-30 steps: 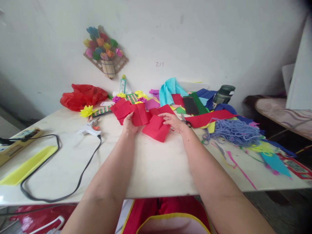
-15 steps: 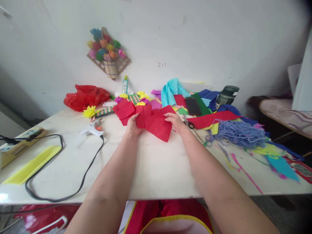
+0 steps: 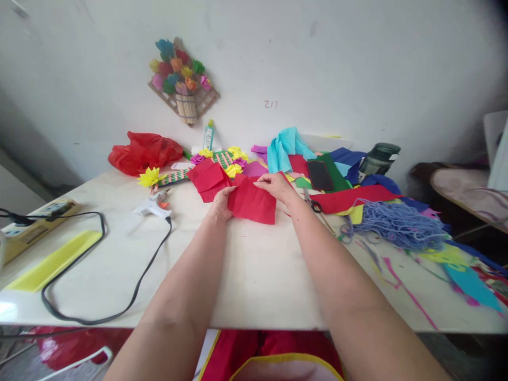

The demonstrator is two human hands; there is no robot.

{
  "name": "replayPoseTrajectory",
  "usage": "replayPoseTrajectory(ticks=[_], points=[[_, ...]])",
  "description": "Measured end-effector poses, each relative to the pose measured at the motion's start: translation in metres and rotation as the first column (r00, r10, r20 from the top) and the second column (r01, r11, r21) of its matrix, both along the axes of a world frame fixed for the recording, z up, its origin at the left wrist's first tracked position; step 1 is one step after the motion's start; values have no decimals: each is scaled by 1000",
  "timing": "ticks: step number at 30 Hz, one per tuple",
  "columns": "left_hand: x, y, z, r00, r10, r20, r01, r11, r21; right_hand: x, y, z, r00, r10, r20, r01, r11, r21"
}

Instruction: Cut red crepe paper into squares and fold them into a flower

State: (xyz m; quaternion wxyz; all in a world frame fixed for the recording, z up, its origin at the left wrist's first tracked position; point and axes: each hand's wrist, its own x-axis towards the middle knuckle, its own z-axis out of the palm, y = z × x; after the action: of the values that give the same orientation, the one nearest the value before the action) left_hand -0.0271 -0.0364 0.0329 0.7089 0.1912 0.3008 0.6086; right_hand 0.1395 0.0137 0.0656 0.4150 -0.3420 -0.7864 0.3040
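Between my hands is a piece of red crepe paper (image 3: 256, 203), held just above the table. My left hand (image 3: 223, 203) grips its left edge, thumb on top. The fingers of my right hand (image 3: 275, 186) pinch its upper edge, near a fold. More red paper pieces (image 3: 208, 180) lie just beyond my left hand, partly overlapping one another. To the right of my right hand are scissors (image 3: 315, 205) with black handles, beside a long red paper strip (image 3: 353, 199).
A white glue gun (image 3: 154, 205) with a black cord lies left, near a power strip (image 3: 39, 222). Yellow and purple paper flowers (image 3: 232, 164) sit behind. At the right are a phone (image 3: 319, 175), blue yarn (image 3: 399, 225), coloured paper and a dark green jar (image 3: 380, 159).
My right hand has moved left toward my left hand, and the red paper between them now looks folded narrower. The view has shifted slightly.
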Motion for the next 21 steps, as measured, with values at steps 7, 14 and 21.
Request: replayPoseTrajectory(ticks=[7, 14, 21], points=[[1, 3, -4, 999, -12, -40, 12, 1000, -6, -6, 7, -2, 999, -24, 28, 18, 979, 203], [1, 2, -4, 996, -50, -77, 48, 998, -28, -2, 7, -6, 991, -112, 77, 105, 991, 84], [1, 3, -6, 992, -85, -95, 82, 996, -33, -4, 4, -8, 986, -155, 61, 157, 987, -20]])
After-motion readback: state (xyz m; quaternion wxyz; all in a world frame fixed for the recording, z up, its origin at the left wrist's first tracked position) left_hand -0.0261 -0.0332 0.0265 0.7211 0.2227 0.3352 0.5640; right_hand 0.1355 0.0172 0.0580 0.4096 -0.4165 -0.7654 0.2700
